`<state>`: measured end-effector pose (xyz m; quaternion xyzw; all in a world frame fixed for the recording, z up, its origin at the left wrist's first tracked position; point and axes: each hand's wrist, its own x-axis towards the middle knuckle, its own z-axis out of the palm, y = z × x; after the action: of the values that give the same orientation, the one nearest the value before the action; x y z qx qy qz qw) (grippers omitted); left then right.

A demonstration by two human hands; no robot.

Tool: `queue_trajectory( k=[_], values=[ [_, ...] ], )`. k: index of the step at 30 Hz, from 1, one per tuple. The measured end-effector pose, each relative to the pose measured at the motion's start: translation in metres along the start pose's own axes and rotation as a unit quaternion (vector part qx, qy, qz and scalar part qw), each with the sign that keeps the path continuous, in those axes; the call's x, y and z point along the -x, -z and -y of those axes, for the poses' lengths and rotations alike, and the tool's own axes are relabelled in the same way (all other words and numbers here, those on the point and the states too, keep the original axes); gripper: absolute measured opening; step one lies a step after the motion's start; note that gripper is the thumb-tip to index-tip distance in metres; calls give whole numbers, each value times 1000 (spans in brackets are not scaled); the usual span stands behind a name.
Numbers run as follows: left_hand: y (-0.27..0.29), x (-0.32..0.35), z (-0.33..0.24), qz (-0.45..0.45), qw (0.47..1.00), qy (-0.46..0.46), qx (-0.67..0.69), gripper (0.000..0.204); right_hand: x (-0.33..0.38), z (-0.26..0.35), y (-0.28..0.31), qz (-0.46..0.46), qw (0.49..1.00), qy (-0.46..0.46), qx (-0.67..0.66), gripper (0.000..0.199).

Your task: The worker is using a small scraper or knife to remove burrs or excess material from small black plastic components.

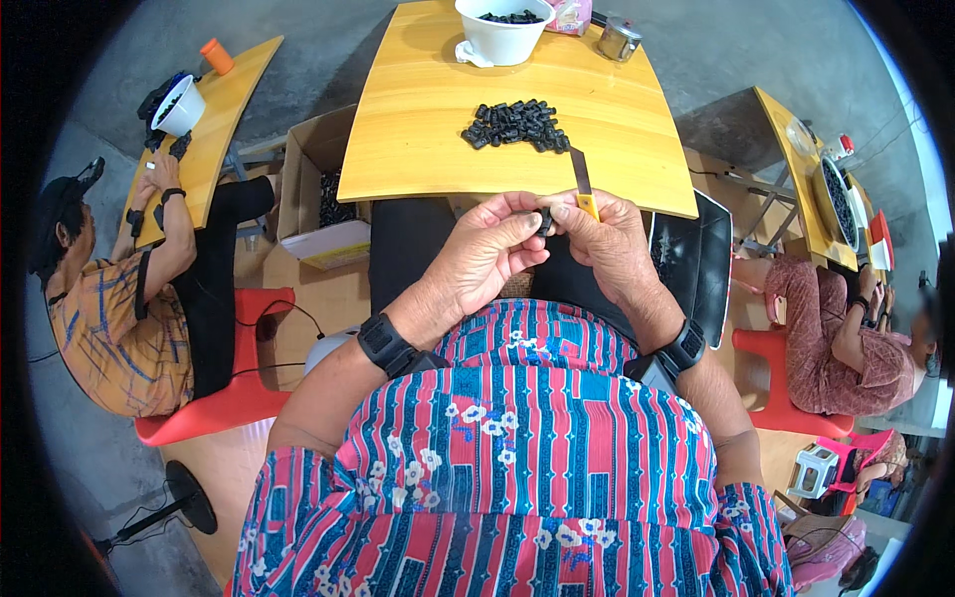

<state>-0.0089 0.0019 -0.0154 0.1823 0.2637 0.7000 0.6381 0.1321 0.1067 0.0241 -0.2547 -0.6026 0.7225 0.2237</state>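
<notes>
Just off the near edge of the yellow table, my two hands meet over my lap. Between the thumb and fingers of my left hand is a small black plastic part, partly hidden by the fingertips. My right hand is closed round the yellow handle of a cutter knife, its blade pointing away toward the table. The right thumb lies close against the black part; whether it presses on it I cannot tell. A heap of similar black parts lies on the table beyond my hands.
At the table's far end stand a white tub of black parts and a lidded metal canister. A cardboard box sits left of my legs, a black bag-like container right. Two people work at side tables.
</notes>
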Motion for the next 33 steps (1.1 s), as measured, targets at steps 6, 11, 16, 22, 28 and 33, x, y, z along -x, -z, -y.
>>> queue_trajectory(
  k=[6, 11, 16, 22, 28, 33],
  values=[
    [-4, 3, -3, -19, 1000, -25, -2, 19, 3, 7, -2, 0, 995, 4, 105, 18],
    [-13, 6, -12, -33, 985, -56, -157, 19, 6, 14, -5, 36, 994, 24, 101, 20],
    [-10, 4, -9, -32, 991, -50, -121, 16, 6, 15, -3, 34, 995, 11, 95, 18],
    [-2, 5, -8, -2, 999, 30, -26, 17, 4, 10, 3, 34, 999, -9, 34, 17],
    [-3, 9, -8, 12, 992, 119, 35, 24, 3, 4, 4, 42, 998, -40, -3, 19],
    [12, 7, 1, 11, 984, 147, 97, 39, 4, 5, 6, 71, 996, -48, -8, 18]
  ],
)
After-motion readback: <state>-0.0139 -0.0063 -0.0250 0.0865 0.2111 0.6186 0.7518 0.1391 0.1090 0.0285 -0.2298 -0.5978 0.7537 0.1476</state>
